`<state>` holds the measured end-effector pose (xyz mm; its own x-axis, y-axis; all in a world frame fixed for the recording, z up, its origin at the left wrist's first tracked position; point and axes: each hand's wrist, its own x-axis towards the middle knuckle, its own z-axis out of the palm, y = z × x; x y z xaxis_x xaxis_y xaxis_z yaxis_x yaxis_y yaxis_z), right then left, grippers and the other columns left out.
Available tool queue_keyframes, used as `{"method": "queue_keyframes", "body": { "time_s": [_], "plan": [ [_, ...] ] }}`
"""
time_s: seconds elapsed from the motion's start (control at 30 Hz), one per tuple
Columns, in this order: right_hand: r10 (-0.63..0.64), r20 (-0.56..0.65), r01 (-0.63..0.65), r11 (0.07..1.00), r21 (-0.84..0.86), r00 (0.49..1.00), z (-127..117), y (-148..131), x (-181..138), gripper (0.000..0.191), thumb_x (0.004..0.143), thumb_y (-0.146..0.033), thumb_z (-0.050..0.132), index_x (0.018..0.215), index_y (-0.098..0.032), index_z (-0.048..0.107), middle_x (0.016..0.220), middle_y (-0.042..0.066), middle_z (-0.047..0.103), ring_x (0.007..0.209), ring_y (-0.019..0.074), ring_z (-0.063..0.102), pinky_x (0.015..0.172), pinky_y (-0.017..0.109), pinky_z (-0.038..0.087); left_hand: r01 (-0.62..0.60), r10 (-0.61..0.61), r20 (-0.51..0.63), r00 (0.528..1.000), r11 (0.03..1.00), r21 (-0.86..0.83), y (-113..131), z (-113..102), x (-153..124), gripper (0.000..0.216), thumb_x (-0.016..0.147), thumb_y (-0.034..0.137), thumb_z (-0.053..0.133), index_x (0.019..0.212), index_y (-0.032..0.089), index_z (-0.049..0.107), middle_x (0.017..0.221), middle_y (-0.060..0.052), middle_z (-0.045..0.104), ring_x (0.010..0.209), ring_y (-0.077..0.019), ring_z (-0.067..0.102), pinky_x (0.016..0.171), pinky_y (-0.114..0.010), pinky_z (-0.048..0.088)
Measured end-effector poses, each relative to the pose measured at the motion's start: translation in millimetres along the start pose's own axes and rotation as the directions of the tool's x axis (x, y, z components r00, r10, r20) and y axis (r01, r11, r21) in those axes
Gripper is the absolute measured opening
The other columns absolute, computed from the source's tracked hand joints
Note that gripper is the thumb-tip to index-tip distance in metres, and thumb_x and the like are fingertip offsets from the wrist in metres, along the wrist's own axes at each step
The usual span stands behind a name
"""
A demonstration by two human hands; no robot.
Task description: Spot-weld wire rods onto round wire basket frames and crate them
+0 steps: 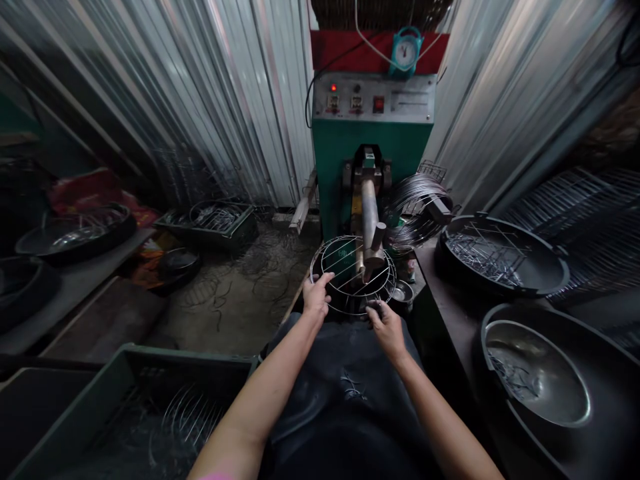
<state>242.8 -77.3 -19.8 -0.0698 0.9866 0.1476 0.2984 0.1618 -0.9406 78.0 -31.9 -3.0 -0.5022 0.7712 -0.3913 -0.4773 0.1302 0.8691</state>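
A round wire rack [341, 289] of thin metal rings and cross wires lies roughly level under the metal arm [369, 217] of a green machine [330, 153]. At its left rim my left hand [317, 293] pinches the wire, fingers closed. My right hand [387, 323] grips the near right part of the rim, also closed. The machine's tip [365, 275] meets or hovers just over the rack's wires; I cannot tell which. A few short wire pieces [353, 387] rest on the dark apron [325, 413] over my lap.
A coil of wire rings [417, 207] hangs right of the machine arm. On the right bench stand a black pan [545, 277] of wire pieces and a steel bowl [560, 380]. A green crate [135, 353] with curved wires sits at lower left; a wire-filled tray [235, 230] lies beyond.
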Motion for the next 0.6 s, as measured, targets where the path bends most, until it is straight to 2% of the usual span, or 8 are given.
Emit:
{"method": "queue_keyframes", "body": {
  "time_s": [0.37, 0.6],
  "plan": [
    [0.009, 0.023, -0.01, 0.999, 0.049, 1.0, -4.5, 2.9, 3.9, 0.02, 0.08, -0.04, 0.051, 0.083, -0.02, 0.056, 0.061, 0.001, 0.063, 0.056, 0.0171, 0.061, 0.052, 0.026, 0.047, 0.072, -0.072, 0.008, 0.997, 0.997, -0.027, -3.4, 4.2, 4.0, 0.046, 0.048, 0.03, 0.075, 0.075, 0.02, 0.039, 0.052, 0.012, 0.026, 0.038, -0.0015, 0.019, 0.034, -0.016, 0.012],
    [-0.037, 0.057, 0.036, 0.999, 0.019, 0.998, -4.7, -4.6, -3.7, 0.016, 0.08, -0.036, 0.051, 0.082, -0.021, 0.056, 0.061, 0.0, 0.063, 0.055, 0.0159, 0.061, 0.056, 0.026, 0.047, 0.021, -0.019, 0.024, 1.0, 0.998, -0.067, -0.7, -9.7, -7.8, 0.047, 0.048, 0.033, 0.075, 0.074, 0.021, 0.038, 0.053, 0.012, 0.026, 0.037, -0.0014, 0.019, 0.033, -0.016, 0.014]
  ]
}}
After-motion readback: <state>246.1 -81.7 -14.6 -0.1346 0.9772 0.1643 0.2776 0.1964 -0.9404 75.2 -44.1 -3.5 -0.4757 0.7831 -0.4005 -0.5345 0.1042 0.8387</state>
